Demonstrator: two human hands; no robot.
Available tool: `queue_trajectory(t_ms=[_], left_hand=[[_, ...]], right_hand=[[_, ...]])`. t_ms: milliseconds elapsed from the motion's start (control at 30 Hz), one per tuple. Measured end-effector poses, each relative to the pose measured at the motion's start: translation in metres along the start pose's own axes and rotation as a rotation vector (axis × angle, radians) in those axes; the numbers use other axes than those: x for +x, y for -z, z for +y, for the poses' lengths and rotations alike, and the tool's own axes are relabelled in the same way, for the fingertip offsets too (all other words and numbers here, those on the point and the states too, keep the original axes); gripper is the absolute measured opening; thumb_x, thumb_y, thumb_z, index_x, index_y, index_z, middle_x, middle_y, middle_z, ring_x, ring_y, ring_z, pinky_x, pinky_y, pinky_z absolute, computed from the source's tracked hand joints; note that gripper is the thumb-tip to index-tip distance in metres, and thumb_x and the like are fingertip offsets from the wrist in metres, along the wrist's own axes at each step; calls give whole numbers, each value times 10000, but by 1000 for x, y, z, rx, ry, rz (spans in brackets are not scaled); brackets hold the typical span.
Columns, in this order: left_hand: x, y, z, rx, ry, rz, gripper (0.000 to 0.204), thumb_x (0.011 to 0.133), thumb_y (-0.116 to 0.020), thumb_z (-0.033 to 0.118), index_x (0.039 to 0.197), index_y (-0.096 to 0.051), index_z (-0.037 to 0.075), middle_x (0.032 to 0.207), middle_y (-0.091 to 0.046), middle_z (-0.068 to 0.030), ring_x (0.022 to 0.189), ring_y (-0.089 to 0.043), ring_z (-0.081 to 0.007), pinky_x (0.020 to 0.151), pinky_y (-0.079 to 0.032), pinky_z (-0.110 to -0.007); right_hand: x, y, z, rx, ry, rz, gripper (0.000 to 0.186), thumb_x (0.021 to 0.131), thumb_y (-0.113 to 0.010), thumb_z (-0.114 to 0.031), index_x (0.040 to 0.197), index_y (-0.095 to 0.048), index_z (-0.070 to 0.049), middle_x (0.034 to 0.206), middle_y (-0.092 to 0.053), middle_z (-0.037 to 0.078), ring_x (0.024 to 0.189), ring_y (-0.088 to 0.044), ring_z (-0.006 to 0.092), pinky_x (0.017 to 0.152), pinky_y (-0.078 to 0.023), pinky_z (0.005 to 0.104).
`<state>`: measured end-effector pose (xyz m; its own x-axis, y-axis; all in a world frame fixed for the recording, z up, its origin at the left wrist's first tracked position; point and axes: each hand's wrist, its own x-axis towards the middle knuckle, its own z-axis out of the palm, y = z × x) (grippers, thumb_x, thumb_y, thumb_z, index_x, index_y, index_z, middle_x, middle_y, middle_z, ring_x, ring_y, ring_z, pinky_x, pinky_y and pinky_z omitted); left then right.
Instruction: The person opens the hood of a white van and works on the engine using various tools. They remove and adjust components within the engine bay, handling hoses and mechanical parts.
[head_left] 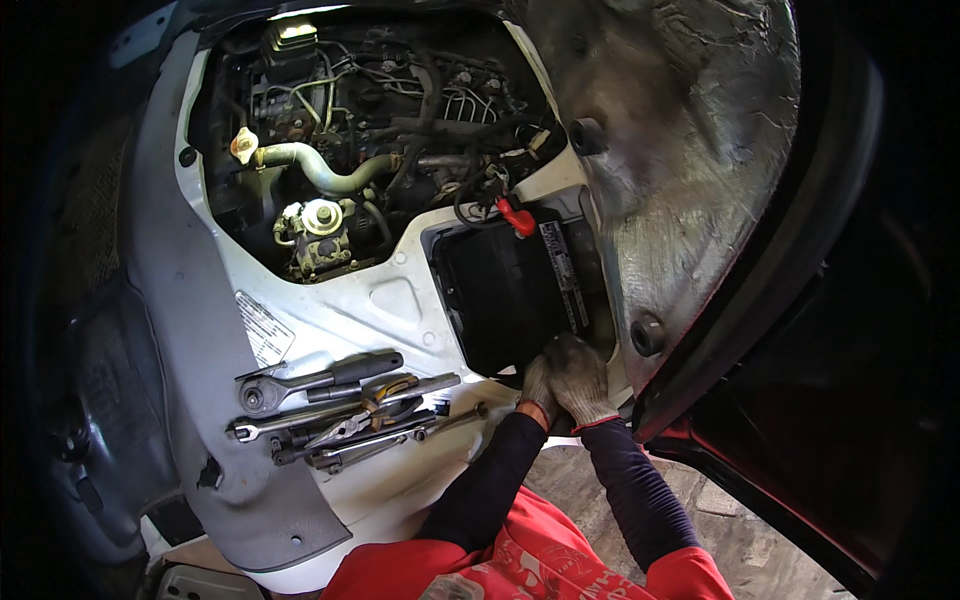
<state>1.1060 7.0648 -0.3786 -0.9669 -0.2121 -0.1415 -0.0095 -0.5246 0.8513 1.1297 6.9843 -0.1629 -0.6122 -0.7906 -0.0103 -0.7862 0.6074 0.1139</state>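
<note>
My left hand (540, 386) and my right hand (582, 386), both in soiled knit work gloves, are pressed close together at the near end of a black car battery (495, 290). The battery sits in a recess of the white metal body. My right hand is bent over and looks closed, but what it grips is hidden beneath it. The fingers of my left hand are mostly hidden beside the right. A red terminal cover (516, 216) rests at the battery's far end, with dark cables leading to it.
To the left, a ratchet (290, 388), a wrench (300, 420), pliers (350, 425) and several other tools lie on the white panel. Beyond is the exposed engine (400, 110) with a bent hose (335, 175). A foil-lined raised cover (690, 190) stands at the right.
</note>
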Motion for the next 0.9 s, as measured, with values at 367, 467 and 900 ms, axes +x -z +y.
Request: queue_trajectory(t_ms=[367, 467, 900], left_hand=[[-6, 7, 4, -525, -76, -11, 362, 1124, -365, 237, 1372, -571, 74, 1370, -621, -134, 1293, -566, -266, 1133, -436, -384], [-14, 10, 23, 35, -103, -25, 360, 1119, -386, 251, 1373, -569, 75, 1363, -619, -129, 1294, -565, -267, 1132, -436, -384], [-50, 11, 87, -414, 161, 69, 379, 1129, -390, 304, 1401, -570, 113, 1391, -615, -79, 1283, -586, -253, 1121, -452, -388]], right_hand=[[3, 5, -2, 33, -94, -243, 258, 898, -618, -147, 1099, -701, -8, 1119, -631, 218, 1094, -635, 405, 962, -521, 483], [5, 2, -2, 26, -75, -239, 265, 907, -613, -157, 1109, -698, -8, 1156, -635, 219, 1115, -633, 406, 991, -517, 478], [15, -6, -8, -76, -88, -161, 200, 861, -681, -208, 971, -780, -73, 1078, -734, 159, 1020, -729, 330, 865, -595, 447]])
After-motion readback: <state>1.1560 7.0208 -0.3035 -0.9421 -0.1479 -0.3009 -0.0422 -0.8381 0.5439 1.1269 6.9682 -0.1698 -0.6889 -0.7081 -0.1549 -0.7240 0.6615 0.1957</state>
